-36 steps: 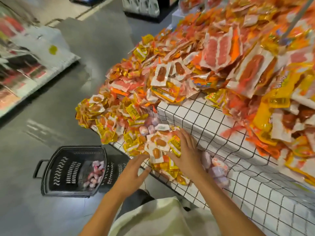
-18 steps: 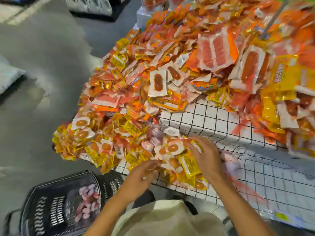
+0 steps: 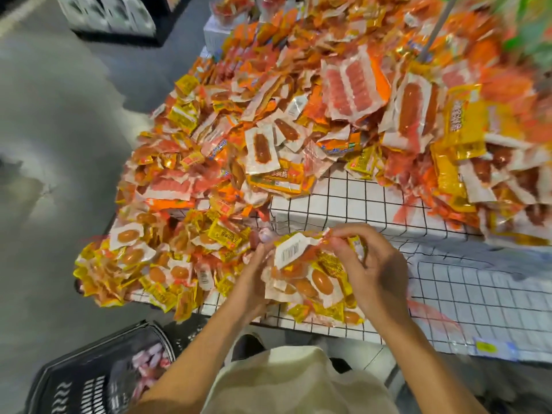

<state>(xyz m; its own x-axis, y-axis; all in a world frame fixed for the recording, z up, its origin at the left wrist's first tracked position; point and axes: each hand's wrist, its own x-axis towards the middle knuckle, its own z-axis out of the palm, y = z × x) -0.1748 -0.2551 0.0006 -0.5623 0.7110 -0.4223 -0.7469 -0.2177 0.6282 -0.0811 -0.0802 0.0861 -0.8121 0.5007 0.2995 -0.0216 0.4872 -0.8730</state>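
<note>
A big heap of orange, yellow and white snack packets (image 3: 268, 144) covers a display table with a black wire grid (image 3: 373, 201). At its near edge both hands gather a bunch of small sausage packets (image 3: 310, 279). My left hand (image 3: 251, 285) cups the bunch from the left. My right hand (image 3: 370, 273) curls over it from the right, fingers pinching packets at the top, one showing a barcode label (image 3: 291, 252).
A black shopping basket (image 3: 89, 380) stands on the grey floor at lower left, holding several pink wrapped pieces (image 3: 148, 363). A dark shelf base (image 3: 113, 19) stands across the aisle at top left. A metal pole (image 3: 436, 28) rises from the heap.
Both hands have closed in on the loose packets and lifted them into a bunch. The view has tilted down and shifted left, so the basket sits lower in the frame.
</note>
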